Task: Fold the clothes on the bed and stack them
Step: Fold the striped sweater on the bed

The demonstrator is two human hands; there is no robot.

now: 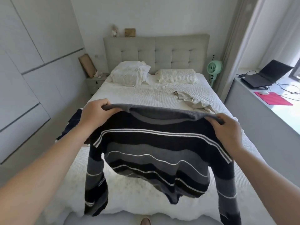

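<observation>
Head view looks down the bed [155, 96], whose long axis runs away from the person toward the headboard, with two pillows at the far end. Above its near half hangs the striped sweater [155, 153], held in the air and clear of the mattress. Its shoulder line runs left to right, level with the two hands, and its body drops downward from them, so its long axis is vertical, collar up and hem pointing at the bed's near edge; both sleeves dangle at the sides. Any laying-down move turns on this: the garment lies below and between the hands, equally near to each. Farther off on the right lies a crumpled beige garment [193, 101]; a dark garment [73, 122] sits at the left edge. The left hand [95, 113] pinches the left shoulder; the right hand [227, 127] pinches the right shoulder.
</observation>
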